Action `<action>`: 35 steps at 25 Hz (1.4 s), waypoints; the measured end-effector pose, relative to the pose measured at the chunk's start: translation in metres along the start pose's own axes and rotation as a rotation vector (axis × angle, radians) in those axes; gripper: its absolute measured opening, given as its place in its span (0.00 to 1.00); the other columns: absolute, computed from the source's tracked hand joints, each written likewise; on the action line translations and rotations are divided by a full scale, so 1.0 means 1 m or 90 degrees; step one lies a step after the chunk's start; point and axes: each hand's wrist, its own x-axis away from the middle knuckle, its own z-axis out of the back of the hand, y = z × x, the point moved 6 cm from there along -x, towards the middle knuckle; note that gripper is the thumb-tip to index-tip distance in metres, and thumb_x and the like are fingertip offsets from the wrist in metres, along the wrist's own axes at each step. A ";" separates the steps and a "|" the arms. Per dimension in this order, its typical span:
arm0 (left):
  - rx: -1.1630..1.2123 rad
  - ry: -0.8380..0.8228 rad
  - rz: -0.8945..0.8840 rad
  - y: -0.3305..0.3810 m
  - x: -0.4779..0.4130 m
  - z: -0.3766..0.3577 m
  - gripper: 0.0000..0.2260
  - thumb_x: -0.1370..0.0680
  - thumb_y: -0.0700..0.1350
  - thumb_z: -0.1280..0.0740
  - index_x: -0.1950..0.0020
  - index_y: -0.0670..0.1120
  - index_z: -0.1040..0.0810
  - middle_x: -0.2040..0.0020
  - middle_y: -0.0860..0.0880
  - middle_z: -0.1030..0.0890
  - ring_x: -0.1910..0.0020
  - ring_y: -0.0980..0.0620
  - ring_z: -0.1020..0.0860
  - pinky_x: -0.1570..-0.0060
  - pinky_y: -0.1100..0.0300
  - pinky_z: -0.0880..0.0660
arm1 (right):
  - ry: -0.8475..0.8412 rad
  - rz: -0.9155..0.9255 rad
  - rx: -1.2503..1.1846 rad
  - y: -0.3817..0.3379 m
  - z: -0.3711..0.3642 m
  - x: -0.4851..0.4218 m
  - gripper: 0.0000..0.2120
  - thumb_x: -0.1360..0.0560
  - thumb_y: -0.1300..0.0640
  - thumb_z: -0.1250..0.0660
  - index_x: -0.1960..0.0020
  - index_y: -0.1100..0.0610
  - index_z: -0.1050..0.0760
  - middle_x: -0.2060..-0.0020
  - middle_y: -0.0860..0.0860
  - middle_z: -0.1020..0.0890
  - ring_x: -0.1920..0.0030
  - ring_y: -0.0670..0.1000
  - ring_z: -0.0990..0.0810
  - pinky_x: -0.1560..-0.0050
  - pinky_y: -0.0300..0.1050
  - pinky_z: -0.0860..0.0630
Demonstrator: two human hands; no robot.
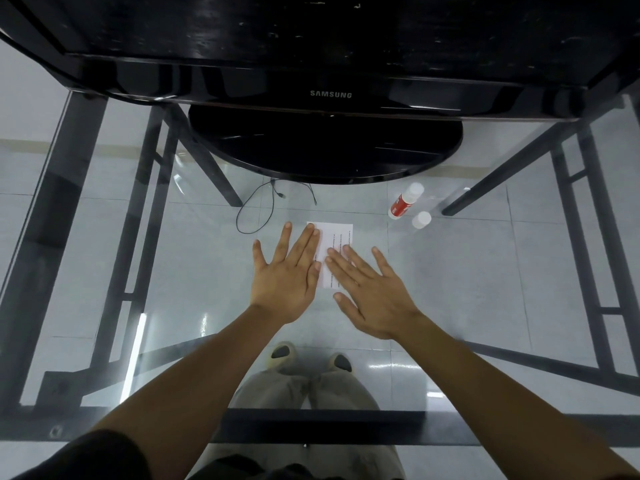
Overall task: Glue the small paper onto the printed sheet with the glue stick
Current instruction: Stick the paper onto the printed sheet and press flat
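Note:
A white printed sheet (337, 237) lies flat on the glass table, with lines of small text near its right side. My left hand (289, 275) rests flat with spread fingers on the sheet's left edge. My right hand (372, 294) lies flat over its lower right part, fingertips on the paper. Both hands hold nothing. I cannot tell a separate small paper apart from the sheet; the hands hide much of it. A red and white glue stick (405, 199) lies on its side to the upper right, with its white cap (421, 220) standing apart just below it.
The glass table top (485, 271) has a black metal frame. A black Samsung monitor (329, 95) with a round base (325, 147) stands at the far side. A thin black cable (256, 209) loops left of the sheet. My legs and shoes show through the glass.

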 end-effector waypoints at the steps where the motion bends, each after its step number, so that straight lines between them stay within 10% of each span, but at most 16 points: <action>1: 0.001 -0.001 0.000 0.000 0.000 0.000 0.24 0.23 0.58 0.70 0.28 0.54 0.70 0.23 0.55 0.58 0.26 0.50 0.66 0.33 0.37 0.62 | 0.000 -0.026 0.003 0.005 0.000 -0.002 0.32 0.26 0.38 0.70 0.25 0.50 0.62 0.26 0.46 0.58 0.26 0.49 0.63 0.32 0.52 0.75; 35: 0.016 -0.004 0.007 0.000 0.000 0.000 0.24 0.23 0.58 0.69 0.29 0.54 0.69 0.23 0.56 0.57 0.27 0.52 0.68 0.32 0.37 0.62 | 0.062 -0.209 -0.010 0.019 0.003 -0.036 0.27 0.22 0.44 0.64 0.25 0.52 0.64 0.24 0.49 0.58 0.25 0.51 0.63 0.33 0.57 0.73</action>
